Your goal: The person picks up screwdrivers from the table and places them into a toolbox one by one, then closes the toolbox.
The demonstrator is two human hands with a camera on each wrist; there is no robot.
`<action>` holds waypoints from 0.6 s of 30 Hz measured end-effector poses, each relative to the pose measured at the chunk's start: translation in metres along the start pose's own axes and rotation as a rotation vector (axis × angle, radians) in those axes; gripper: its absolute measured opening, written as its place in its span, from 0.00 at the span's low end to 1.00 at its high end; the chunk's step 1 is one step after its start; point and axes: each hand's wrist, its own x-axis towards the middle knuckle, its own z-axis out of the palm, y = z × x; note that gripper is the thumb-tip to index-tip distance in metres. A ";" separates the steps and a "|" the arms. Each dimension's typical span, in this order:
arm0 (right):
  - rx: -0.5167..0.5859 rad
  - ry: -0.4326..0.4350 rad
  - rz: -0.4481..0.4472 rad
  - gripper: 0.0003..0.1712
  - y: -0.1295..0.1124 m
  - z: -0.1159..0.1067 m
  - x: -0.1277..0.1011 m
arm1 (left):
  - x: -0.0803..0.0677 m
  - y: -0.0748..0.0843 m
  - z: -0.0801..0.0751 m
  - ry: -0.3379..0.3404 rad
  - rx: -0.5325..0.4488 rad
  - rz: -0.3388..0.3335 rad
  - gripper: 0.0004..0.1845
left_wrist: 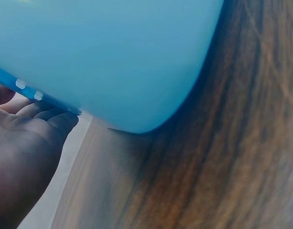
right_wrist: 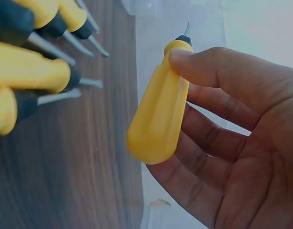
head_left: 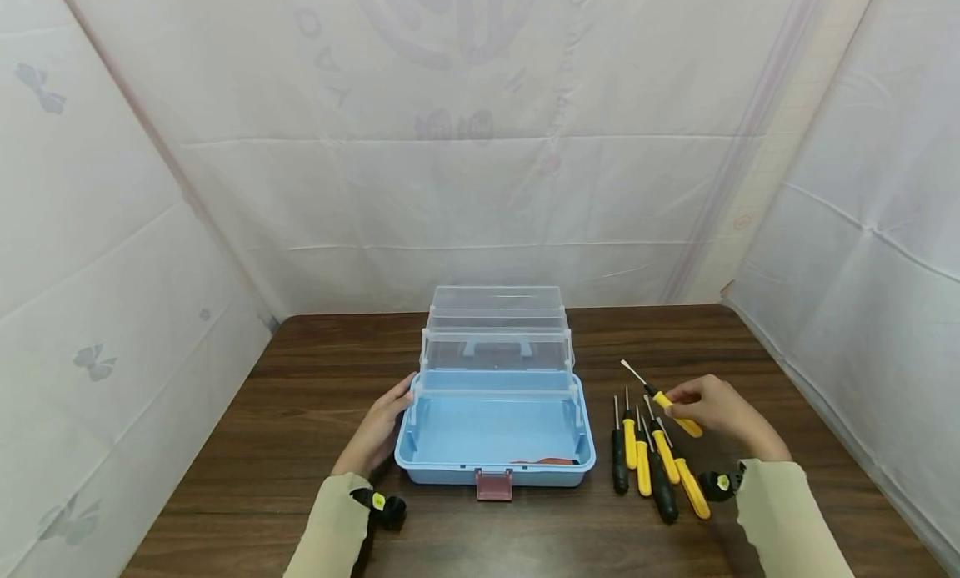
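Note:
My right hand [head_left: 712, 407] pinches a screwdriver [right_wrist: 158, 114] by its yellow handle, thumb on one side and fingers on the other. Its black collar and metal shaft point away toward the upper left in the head view. At the left side of an open light-blue toolbox [head_left: 495, 475], my left hand [head_left: 386, 424] holds the rim near the back corner; in the left wrist view the fingers [left_wrist: 63, 121] curl at the rim's edge. Clear hinged trays [head_left: 495, 349] stand raised at the box's back. An orange-red item [head_left: 555, 461] lies inside, partly hidden by the front wall.
Several screwdrivers lie side by side right of the box, some with yellow handles [head_left: 693, 490] and some with black handles [head_left: 663, 490]. A pink latch [head_left: 493, 485] hangs at the box's front. Brown wooden tabletop [head_left: 300, 444] lies around it, with white sheeting [head_left: 480, 203] behind.

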 end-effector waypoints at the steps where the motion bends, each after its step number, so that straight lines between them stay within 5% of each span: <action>1: 0.000 -0.001 -0.004 0.20 -0.001 -0.001 0.001 | 0.000 0.000 0.000 0.003 0.001 -0.002 0.29; 18: 0.011 -0.035 -0.085 0.16 -0.029 -0.008 0.009 | -0.003 0.004 0.002 0.003 0.007 -0.007 0.29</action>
